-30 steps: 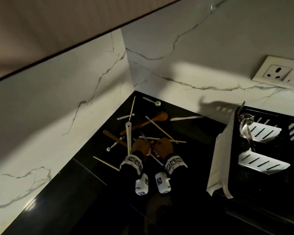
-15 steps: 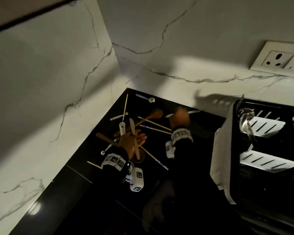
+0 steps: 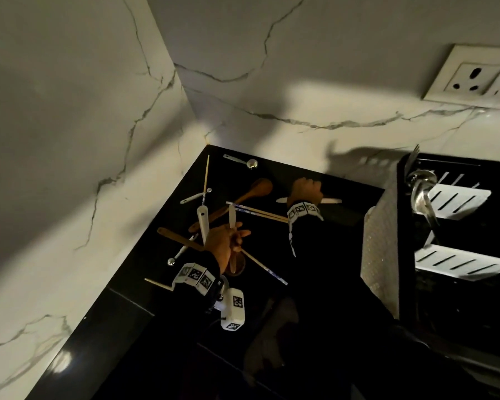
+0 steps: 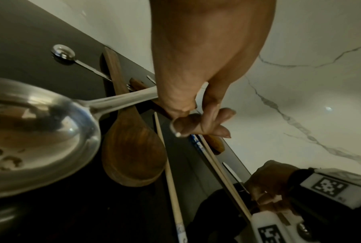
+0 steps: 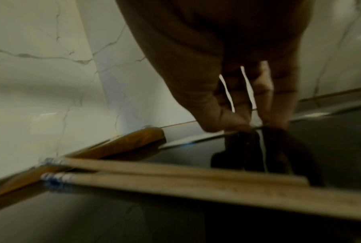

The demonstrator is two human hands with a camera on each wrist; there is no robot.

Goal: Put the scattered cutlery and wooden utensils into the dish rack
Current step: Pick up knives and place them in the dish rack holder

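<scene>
Scattered utensils lie in the corner of a black counter (image 3: 145, 307). My left hand (image 3: 225, 241) hovers over the pile and grips a steel spoon (image 4: 40, 131) by its handle. A second pale handle (image 3: 232, 217) sticks up from the same hand. My right hand (image 3: 305, 192) is at the back by the wall, with its fingertips (image 5: 235, 126) pinching a pale flat knife (image 3: 332, 201) that lies on the counter. A wooden spoon (image 3: 257, 188), a pair of chopsticks (image 3: 260, 212) and a wooden spatula (image 3: 179, 239) lie loose. The black dish rack (image 3: 462, 301) stands at the right.
A steel ladle (image 3: 420, 183) and a fork (image 3: 413, 157) stand in the rack, and a white cloth (image 3: 378, 243) hangs on its left side. A small measuring spoon (image 3: 243, 161) lies by the back wall. Marble walls close the corner, with a wall socket (image 3: 471, 79) above the rack.
My right hand left the spot beside my left hand and reached back to the pale knife by the wall. My left hand turned and closed on the spoon.
</scene>
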